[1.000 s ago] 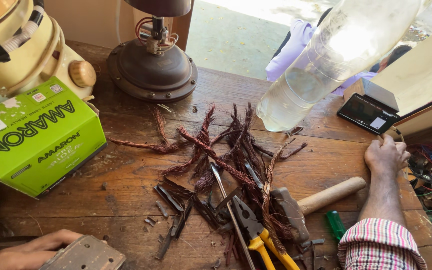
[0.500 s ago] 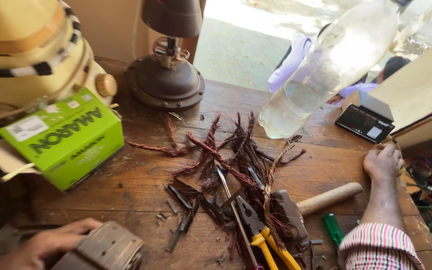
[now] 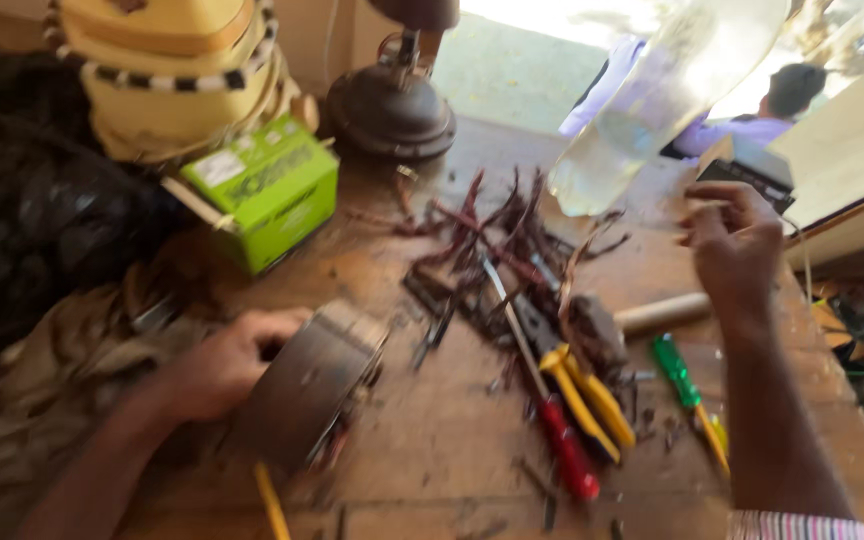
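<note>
The metal motor core (image 3: 307, 395) sat on the wooden workbench (image 3: 452, 440), front-left of the pile of reddish wire scraps (image 3: 497, 240). A second ago only its corner showed at the bottom edge; by now it had been dragged well onto the bench and tilted up on edge, so the work had shifted from reaching for the block to handling it. The left hand (image 3: 217, 365) was clamped on the core's left side, fingers curled over its top edge, thumb hidden behind it. Motion blur made the exact contact hard to read.

The right hand (image 3: 737, 240), which had lain flat on the bench earlier, was now lifted above it, right of the wire pile. Its fingers were loosely curled, half closed; maybe pinching a thin strand, but I cannot tell from the blur.

Just right of the core lay yellow-handled pliers (image 3: 582, 395) and a red-handled screwdriver (image 3: 562, 450); farther right a green-handled screwdriver (image 3: 682, 375) and a hammer (image 3: 632, 320). Behind the core stood a green box (image 3: 267, 190), and behind the pile a clear plastic bottle (image 3: 642, 110).
</note>
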{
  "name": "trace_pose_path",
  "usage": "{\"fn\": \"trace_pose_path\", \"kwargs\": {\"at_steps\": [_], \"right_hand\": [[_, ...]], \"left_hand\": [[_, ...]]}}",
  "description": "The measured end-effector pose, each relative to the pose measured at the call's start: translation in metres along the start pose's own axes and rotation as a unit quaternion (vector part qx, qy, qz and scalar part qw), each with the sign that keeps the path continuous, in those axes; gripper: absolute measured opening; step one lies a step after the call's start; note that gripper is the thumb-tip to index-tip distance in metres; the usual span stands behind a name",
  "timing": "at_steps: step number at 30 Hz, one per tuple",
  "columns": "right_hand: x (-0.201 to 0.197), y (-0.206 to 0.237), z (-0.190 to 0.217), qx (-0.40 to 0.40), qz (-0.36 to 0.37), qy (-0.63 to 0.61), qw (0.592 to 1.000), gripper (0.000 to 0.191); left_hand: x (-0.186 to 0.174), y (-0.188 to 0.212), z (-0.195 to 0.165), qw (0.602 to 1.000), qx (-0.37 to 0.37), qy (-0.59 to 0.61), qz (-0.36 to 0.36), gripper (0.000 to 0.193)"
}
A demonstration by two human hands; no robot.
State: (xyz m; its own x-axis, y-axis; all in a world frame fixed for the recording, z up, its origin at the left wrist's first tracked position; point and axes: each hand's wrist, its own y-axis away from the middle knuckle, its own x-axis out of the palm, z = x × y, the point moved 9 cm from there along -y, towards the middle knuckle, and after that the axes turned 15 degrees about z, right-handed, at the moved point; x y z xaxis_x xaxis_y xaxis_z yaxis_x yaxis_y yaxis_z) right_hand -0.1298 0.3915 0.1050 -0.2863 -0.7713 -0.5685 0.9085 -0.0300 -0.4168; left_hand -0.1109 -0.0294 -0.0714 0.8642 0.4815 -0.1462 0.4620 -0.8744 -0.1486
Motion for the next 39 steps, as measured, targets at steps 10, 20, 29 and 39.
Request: {"fn": "trace_pose_path", "kwargs": {"at_steps": [10,20,29,39], "right_hand": [[0.229,0.161,0.172,-0.26,0.183,0.102,0.943,0.015],[0.254,0.174,0.162,-0.309,0.127,0.151,0.93,0.018],[0.253,0.163,0.141,-0.171,0.148,-0.004,0.974,0.012],[0.258,0.152,0.128,-0.129,0.182,-0.021,0.975,0.01]], "left_hand": [[0.012,0.002,-0.03,0.997,0.001,0.05,0.062,0.03],[0.021,0.002,-0.04,0.989,0.01,0.141,0.049,0.029],[0.014,0.002,-0.023,0.997,-0.052,0.059,0.021,0.039],[0.011,0.004,-0.015,0.994,-0.064,0.087,0.018,0.036]]}}
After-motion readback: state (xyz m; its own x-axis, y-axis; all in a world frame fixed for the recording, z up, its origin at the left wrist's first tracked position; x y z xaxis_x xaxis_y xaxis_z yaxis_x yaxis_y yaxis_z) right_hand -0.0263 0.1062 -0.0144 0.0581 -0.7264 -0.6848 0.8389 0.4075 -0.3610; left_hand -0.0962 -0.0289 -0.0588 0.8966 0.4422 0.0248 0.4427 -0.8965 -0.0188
